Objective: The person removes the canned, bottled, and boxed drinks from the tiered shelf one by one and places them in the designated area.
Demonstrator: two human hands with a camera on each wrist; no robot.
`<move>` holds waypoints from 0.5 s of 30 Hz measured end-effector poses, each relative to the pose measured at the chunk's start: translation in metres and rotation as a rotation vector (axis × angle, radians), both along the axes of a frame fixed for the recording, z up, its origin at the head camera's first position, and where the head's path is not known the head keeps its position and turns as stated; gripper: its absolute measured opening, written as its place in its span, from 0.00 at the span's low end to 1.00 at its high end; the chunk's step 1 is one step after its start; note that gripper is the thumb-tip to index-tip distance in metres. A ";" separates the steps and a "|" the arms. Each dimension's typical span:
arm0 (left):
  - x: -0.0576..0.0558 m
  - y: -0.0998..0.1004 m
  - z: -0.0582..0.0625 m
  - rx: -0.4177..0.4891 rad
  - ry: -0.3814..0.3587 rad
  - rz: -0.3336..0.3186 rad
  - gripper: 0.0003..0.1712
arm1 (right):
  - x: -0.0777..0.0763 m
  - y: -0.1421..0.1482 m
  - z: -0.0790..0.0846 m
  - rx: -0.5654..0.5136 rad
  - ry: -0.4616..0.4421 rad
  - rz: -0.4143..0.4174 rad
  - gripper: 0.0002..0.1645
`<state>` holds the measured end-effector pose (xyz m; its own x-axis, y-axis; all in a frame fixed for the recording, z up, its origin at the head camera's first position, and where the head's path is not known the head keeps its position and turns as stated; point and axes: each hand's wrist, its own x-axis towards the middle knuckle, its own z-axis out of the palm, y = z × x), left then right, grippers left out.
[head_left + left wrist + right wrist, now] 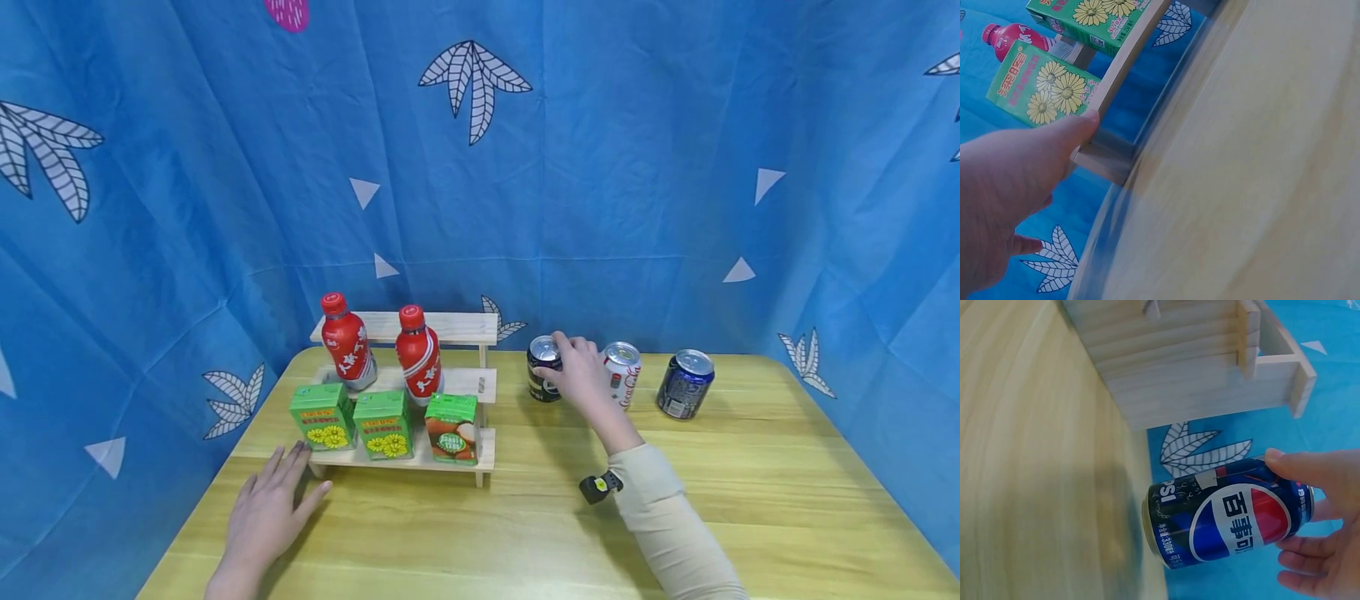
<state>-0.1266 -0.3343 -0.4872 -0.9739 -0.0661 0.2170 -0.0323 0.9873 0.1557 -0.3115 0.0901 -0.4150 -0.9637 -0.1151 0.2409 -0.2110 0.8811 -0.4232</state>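
My right hand (585, 377) grips a dark Pepsi can (542, 385) near its top, to the right of a small wooden shelf (450, 330). In the right wrist view the thumb lies on one side of the Pepsi can (1229, 515) and the fingers on the other. My left hand (267, 510) lies beside the shelf's front left corner with its fingers extended. Its thumb tip is right at the shelf's edge in the left wrist view, close below a green drink carton (1047, 87) printed with yellow flowers.
Two red bottles (349, 343) stand on the middle tier. The front tier holds two flower cartons (384, 427) and one brown-and-green carton (452, 429). Right of the Pepsi stand a white Coca-Cola can (624, 375) and a dark blue can (686, 385). A blue curtain (600, 208) surrounds the wooden table (540, 542).
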 end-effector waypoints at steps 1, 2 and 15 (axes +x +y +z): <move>0.000 0.000 0.000 0.001 -0.001 0.000 0.46 | -0.001 0.000 -0.001 -0.001 0.002 -0.001 0.45; 0.000 0.000 0.000 0.001 -0.001 0.001 0.46 | -0.002 0.000 -0.003 0.000 0.003 -0.002 0.45; 0.000 0.000 0.000 -0.009 0.007 0.000 0.45 | -0.011 -0.001 -0.015 0.015 0.016 -0.011 0.43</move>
